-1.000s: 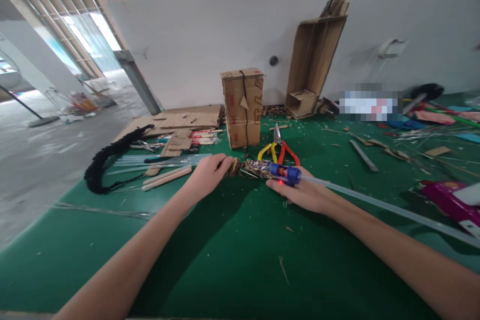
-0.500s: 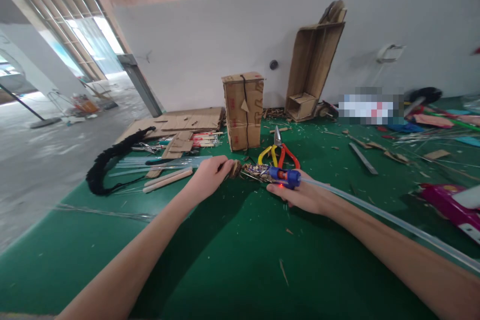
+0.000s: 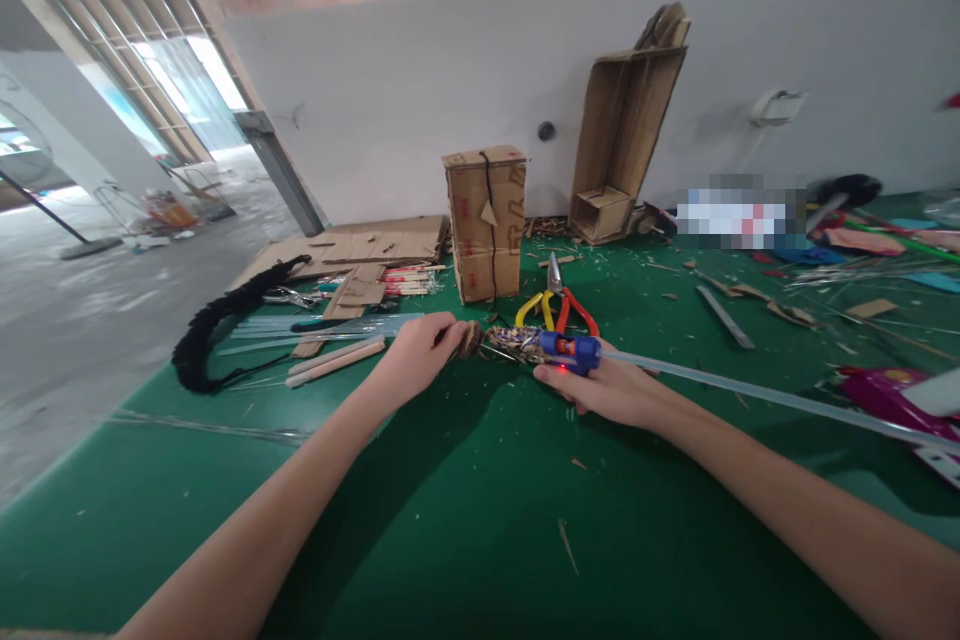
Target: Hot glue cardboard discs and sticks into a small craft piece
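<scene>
My right hand (image 3: 592, 392) is wrapped round a blue hot glue gun (image 3: 570, 350) with a small red light on. A long clear glue stick (image 3: 720, 378) runs out of its back to the right. The front of the gun points left toward a small piece of brown cardboard (image 3: 471, 338), which my left hand (image 3: 421, 350) pinches between thumb and fingers. Bits of cardboard scrap (image 3: 514, 342) show around the gun's front end; whether they touch it I cannot tell. Just behind the gun lie pliers (image 3: 556, 305) with one yellow and one orange handle.
A closed cardboard box (image 3: 486, 225) stands upright behind my hands. An open cardboard tray (image 3: 619, 140) leans on the wall. To the left lie a black fuzzy strip (image 3: 217, 330), wooden sticks (image 3: 336, 363) and clear rods. A magenta tool (image 3: 885, 400) sits at the right.
The glue stick's far end has swung upward at the right. Both hands, the gun and the cardboard piece stay nearly where they were.
</scene>
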`<action>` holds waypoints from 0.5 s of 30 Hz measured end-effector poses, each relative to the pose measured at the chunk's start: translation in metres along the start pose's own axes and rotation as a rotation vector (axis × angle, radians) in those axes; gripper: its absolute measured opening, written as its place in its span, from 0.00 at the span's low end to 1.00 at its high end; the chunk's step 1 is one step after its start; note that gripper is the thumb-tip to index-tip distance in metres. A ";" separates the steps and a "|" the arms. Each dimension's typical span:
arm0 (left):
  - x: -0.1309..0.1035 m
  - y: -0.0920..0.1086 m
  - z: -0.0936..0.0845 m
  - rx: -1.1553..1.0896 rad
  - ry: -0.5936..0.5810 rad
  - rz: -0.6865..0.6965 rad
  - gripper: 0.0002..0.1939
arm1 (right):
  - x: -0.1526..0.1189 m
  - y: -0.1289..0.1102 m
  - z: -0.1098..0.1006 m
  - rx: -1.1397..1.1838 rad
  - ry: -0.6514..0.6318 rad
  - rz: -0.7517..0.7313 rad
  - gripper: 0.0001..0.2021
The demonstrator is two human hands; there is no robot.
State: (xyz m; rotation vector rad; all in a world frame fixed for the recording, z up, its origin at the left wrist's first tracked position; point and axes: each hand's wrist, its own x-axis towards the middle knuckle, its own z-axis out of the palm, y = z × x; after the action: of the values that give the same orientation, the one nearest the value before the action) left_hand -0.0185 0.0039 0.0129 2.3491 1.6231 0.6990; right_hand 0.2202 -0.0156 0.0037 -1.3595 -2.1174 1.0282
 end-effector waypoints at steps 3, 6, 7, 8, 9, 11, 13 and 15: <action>0.000 0.000 0.000 -0.004 0.007 0.009 0.18 | 0.000 -0.001 0.000 -0.022 -0.001 0.008 0.20; 0.000 0.000 0.000 -0.004 0.011 0.011 0.18 | 0.001 -0.001 0.001 -0.049 -0.010 -0.001 0.21; 0.000 0.000 0.000 -0.003 0.011 0.011 0.18 | 0.001 -0.001 0.001 -0.035 -0.008 0.006 0.21; 0.000 0.000 0.000 -0.002 0.010 0.010 0.18 | 0.001 -0.001 0.001 -0.014 -0.006 0.018 0.20; 0.000 0.000 0.000 0.000 0.009 0.009 0.18 | 0.001 -0.001 0.001 0.005 -0.002 0.028 0.20; 0.000 0.000 0.000 0.002 0.006 0.007 0.18 | 0.001 -0.002 0.001 0.009 0.004 0.027 0.19; 0.000 -0.001 0.001 -0.001 -0.001 0.002 0.18 | 0.000 -0.003 0.000 -0.019 -0.007 0.009 0.20; 0.000 -0.001 0.001 -0.007 -0.007 -0.011 0.19 | 0.000 -0.004 -0.001 -0.025 -0.034 0.009 0.21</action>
State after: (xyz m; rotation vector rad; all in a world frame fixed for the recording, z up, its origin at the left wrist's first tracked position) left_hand -0.0189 0.0051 0.0112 2.3339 1.6266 0.6930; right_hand 0.2190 -0.0162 0.0076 -1.3734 -2.1576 1.0388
